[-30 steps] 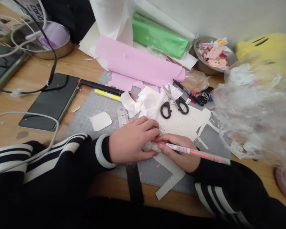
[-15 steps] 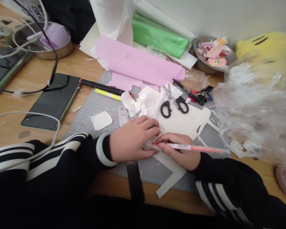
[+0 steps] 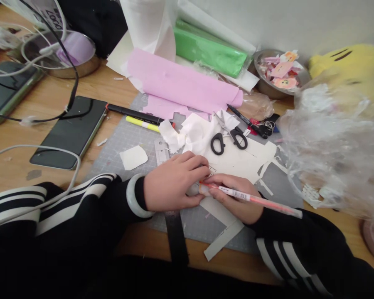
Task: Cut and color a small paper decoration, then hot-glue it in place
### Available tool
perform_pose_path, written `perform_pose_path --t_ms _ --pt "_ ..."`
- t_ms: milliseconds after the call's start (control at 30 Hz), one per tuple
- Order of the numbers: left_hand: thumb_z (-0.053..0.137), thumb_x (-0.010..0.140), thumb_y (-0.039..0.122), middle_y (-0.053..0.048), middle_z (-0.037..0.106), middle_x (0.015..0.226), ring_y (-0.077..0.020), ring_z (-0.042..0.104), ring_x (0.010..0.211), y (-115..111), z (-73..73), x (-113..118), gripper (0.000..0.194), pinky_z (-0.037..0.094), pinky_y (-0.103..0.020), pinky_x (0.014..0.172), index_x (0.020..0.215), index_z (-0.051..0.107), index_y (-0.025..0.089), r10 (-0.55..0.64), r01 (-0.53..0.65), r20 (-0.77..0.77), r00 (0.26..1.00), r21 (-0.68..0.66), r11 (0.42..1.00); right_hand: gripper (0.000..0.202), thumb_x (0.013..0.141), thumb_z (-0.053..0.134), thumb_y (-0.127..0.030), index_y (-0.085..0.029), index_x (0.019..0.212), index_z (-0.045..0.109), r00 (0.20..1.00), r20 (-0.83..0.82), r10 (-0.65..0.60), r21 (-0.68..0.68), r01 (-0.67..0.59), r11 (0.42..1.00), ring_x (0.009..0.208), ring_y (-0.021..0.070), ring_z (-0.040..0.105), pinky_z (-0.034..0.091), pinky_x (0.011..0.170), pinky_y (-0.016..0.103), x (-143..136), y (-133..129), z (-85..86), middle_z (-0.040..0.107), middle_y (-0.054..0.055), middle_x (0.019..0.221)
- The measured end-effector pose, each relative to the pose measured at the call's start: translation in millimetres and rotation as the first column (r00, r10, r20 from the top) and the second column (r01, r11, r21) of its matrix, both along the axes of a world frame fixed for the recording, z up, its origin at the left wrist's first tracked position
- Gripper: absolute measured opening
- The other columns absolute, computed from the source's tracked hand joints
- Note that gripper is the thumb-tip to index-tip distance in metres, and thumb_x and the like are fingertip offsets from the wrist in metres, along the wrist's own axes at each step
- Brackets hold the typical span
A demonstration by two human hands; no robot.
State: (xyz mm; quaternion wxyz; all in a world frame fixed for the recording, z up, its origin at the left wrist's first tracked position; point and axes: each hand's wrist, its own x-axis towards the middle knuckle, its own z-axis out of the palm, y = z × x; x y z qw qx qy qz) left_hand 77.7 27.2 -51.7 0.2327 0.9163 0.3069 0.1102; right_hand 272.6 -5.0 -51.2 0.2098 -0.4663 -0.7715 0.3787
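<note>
My right hand (image 3: 237, 195) grips an orange-red pen (image 3: 252, 198) with a white barcode label. The pen slants, its tip pointing left into the gap between my hands. There, a small piece of paper (image 3: 204, 189) with some orange on it is partly covered by my fingers. My left hand (image 3: 171, 180), a pale bangle at its wrist, curves over that piece from the left, thumb and fingers closed around it. Under my hands lie cut white paper (image 3: 237, 160) and a grey cutting mat (image 3: 109, 153). A ruler (image 3: 161, 151) runs partly beneath my left hand.
Beyond my hands lie black-handled scissors (image 3: 227, 139), crumpled tissue (image 3: 196, 131), a pink roll (image 3: 183, 83) and markers (image 3: 137, 114). A phone (image 3: 70, 133) and cables are on the left. Clear plastic bags (image 3: 333, 158) and a metal bowl of paper cutouts (image 3: 262, 81) stand right.
The pen has tilted, its rear end swinging down toward my right sleeve while its tip has risen slightly. My left hand keeps almost the same position.
</note>
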Motion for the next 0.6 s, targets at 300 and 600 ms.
perform_pose_path --t_ms 300,600 --pt "0.055 0.078 0.03 -0.009 0.054 0.115 -0.0246 0.047 0.103 0.0 -1.0 0.4 0.029 0.042 -0.04 0.091 0.104 0.057 0.016 -0.003 0.003 -0.001 1.0 -0.006 1.0 0.018 0.085 0.051 -0.027 -0.019 0.092 0.066 1.0 0.0 0.022 0.001 -0.022 1.0 0.083 0.0145 0.068 0.053 0.074 0.025 2.3 0.3 2.1 0.073 0.003 0.092" --pt "0.055 0.077 0.027 -0.008 0.053 0.116 -0.0244 0.046 0.105 -0.8 -1.5 -0.8 0.032 0.041 -0.04 0.091 0.108 0.057 0.018 -0.013 0.013 -0.001 1.0 -0.019 1.0 0.016 0.084 0.053 -0.024 -0.017 0.091 0.066 0.999 -0.019 0.041 0.027 -0.041 0.999 0.084 0.0145 0.068 0.054 0.074 0.024 3.0 0.5 3.1 0.073 0.004 0.09"
